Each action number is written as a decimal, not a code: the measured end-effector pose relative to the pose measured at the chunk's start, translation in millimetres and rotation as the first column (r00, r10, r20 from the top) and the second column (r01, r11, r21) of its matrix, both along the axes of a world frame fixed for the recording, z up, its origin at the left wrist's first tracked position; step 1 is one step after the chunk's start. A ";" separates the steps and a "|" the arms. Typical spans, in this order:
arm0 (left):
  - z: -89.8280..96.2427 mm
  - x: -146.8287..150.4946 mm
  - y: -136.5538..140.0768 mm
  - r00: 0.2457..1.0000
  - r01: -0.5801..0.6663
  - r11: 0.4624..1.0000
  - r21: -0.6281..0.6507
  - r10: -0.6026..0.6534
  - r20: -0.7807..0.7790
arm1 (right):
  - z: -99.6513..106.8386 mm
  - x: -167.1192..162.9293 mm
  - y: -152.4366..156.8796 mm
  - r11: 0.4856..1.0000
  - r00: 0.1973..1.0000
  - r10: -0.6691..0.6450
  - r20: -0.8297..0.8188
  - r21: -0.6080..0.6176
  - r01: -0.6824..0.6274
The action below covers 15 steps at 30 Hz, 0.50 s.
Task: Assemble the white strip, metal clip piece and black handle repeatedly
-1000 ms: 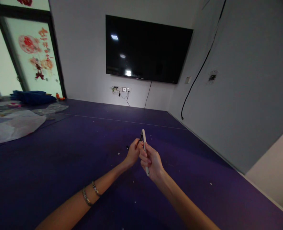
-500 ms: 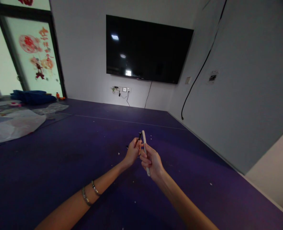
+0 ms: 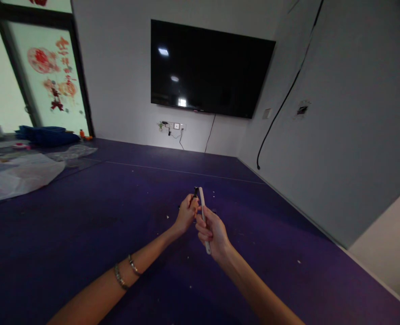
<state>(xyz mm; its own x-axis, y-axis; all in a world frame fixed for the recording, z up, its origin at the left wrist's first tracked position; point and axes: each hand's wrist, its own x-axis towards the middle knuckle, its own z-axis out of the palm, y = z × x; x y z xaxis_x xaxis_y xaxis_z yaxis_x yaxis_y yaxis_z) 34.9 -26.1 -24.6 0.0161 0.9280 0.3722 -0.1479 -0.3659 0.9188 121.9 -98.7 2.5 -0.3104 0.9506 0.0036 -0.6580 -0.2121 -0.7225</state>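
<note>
My left hand (image 3: 186,214) is closed around a small, slim black tool (image 3: 196,192), whose tip sticks up past the fingers; its kind is too small to make out. Close beside it on the right, my right hand (image 3: 215,232) grips a slim off-white stick (image 3: 201,198) with what looks like a small hole at its lower end. The stick stands nearly upright, its top level with the black tip; whether the two touch I cannot tell. Behind the hands a dark item (image 3: 214,211) on the purple surface (image 3: 118,216) is mostly hidden.
Several tiny white scraps lie around the hands. Clear plastic sheeting (image 3: 34,174) and a blue cloth bundle (image 3: 47,135) lie at the left. A large television (image 3: 209,67) hangs on the far wall, and a black cable (image 3: 284,99) dangles at the right.
Both hands have shifted slightly left with the black tool and the off-white stick still held. The stick is slightly lower.
</note>
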 end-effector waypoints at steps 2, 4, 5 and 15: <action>-0.7 -0.6 1.9 0.998 0.033 0.999 -0.041 -0.031 0.060 | 0.2 -0.1 -3.1 1.000 1.000 -0.005 0.013 -0.028 0.006; -2.7 -0.2 3.2 0.991 0.068 0.995 -0.078 -0.058 0.118 | 4.6 1.8 -4.0 1.000 0.999 -0.030 0.020 -0.004 0.030; -4.1 0.3 3.6 0.987 0.084 0.992 -0.098 -0.070 0.145 | 8.3 3.7 -2.9 0.998 0.998 -0.055 0.025 0.035 0.054; -6.3 4.8 -1.9 0.908 0.226 0.889 -0.399 -0.044 0.416 | 25.7 56.8 67.8 0.782 0.587 -0.513 0.627 0.623 0.017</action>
